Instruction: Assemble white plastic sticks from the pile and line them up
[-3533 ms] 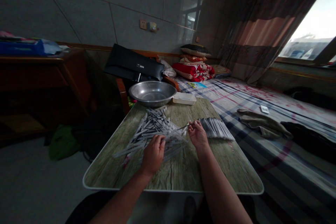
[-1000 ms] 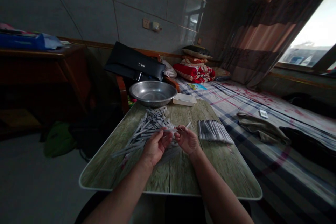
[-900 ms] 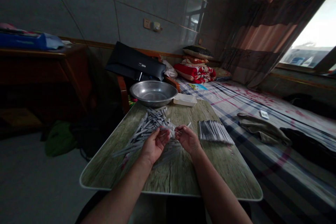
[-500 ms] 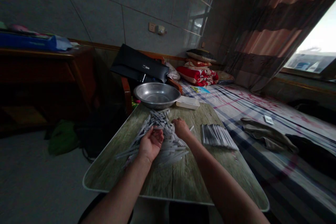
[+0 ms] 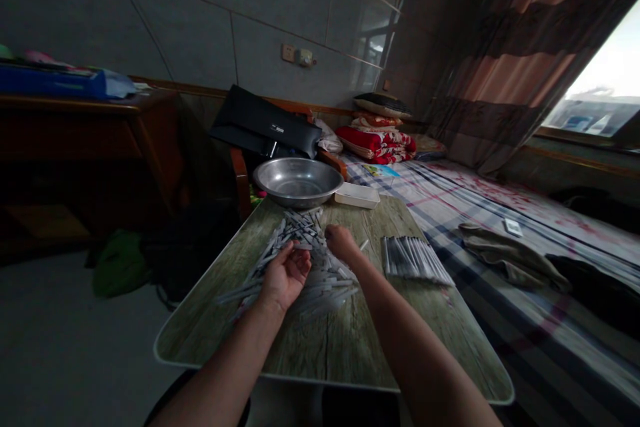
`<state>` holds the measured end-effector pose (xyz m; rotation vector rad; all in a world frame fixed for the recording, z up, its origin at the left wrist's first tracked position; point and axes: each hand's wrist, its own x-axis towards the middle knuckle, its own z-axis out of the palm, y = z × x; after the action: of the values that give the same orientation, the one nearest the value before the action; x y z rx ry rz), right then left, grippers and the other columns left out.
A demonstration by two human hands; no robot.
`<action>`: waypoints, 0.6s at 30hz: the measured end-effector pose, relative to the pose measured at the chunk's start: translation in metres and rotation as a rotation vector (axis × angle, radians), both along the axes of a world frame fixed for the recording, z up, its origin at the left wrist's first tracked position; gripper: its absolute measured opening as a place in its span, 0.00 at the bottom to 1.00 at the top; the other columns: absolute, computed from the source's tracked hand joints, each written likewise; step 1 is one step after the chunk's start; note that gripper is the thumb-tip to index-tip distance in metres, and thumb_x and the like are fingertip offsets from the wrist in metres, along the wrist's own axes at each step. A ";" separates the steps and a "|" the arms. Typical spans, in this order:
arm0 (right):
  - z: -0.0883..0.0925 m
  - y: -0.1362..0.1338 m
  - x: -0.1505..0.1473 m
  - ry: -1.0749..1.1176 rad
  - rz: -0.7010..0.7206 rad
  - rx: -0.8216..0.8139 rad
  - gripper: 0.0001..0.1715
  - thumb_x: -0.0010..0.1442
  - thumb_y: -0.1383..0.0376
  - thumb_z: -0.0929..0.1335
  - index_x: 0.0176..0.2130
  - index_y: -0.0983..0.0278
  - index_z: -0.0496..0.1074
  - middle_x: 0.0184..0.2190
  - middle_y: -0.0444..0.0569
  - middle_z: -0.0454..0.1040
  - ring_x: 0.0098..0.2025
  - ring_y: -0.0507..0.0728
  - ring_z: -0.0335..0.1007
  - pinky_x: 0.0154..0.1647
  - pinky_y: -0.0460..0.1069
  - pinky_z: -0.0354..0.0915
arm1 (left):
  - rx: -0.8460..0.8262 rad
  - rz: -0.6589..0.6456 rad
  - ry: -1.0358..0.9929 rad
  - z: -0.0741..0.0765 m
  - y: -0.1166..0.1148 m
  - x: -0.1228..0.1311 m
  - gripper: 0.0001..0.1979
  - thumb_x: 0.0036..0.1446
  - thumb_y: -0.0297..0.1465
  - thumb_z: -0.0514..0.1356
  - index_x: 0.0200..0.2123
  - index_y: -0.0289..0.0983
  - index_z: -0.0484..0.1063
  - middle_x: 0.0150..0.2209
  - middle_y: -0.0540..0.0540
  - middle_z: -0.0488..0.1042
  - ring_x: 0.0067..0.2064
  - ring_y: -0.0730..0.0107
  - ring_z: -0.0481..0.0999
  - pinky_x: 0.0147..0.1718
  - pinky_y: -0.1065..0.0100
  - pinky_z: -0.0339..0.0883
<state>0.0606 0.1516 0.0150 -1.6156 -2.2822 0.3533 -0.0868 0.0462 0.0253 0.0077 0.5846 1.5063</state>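
My left hand (image 5: 287, 272) is palm up with its fingers curled, over the near part of a loose pile. Between its thumb and fingers is a slim whitish, pen-like tube (image 5: 302, 247). My right hand (image 5: 341, 242) is closed above the pile's right side, knuckles up; whatever its fingers hold is hidden. The pile has many pale, translucent plastic tubes (image 5: 327, 283) toward me and short white-and-dark pieces (image 5: 303, 221) farther off. To the right, a neat row of pen-like sticks (image 5: 415, 261) with dark ends lies side by side. One single tube (image 5: 365, 244) lies apart, near my right wrist.
A steel basin (image 5: 300, 197) stands at the far end of the wood-patterned table (image 5: 360, 347), beside a shallow white tray (image 5: 357, 195). Behind is a chair with a black bag (image 5: 267, 123). A bed (image 5: 440, 193) borders the right side; a wooden desk (image 5: 150, 127) is on the left.
My right hand has shifted slightly left, and its fingers look more tucked in. My left hand stays almost in place, still pinching the tube.
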 end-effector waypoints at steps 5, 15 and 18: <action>0.001 -0.031 0.014 0.898 0.032 -0.166 0.06 0.49 0.69 0.66 0.32 0.64 0.68 0.26 0.43 0.70 0.27 0.51 0.66 0.29 0.45 0.61 | -0.039 0.007 0.092 -0.004 0.003 0.006 0.07 0.58 0.21 0.55 0.29 0.32 0.70 0.23 0.44 0.78 0.25 0.70 0.79 0.22 0.74 0.73; -0.010 -0.064 0.003 1.450 0.152 -0.277 0.10 0.46 0.65 0.72 0.32 0.64 0.71 0.25 0.40 0.68 0.26 0.48 0.63 0.28 0.44 0.61 | 0.084 0.079 0.287 -0.014 0.004 0.019 0.07 0.53 0.22 0.62 0.34 0.36 0.68 0.31 0.46 0.80 0.33 0.63 0.82 0.28 0.71 0.74; -0.012 -0.063 0.004 1.461 0.148 -0.272 0.10 0.46 0.65 0.72 0.31 0.63 0.71 0.25 0.40 0.68 0.25 0.48 0.62 0.27 0.44 0.61 | 0.106 0.083 0.353 -0.016 0.005 0.020 0.10 0.51 0.24 0.64 0.35 0.36 0.67 0.31 0.46 0.79 0.33 0.62 0.82 0.28 0.70 0.74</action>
<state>0.0648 0.0887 0.0028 -0.7014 -1.1788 1.3528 -0.0668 0.0508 0.0093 0.3408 0.7929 1.6281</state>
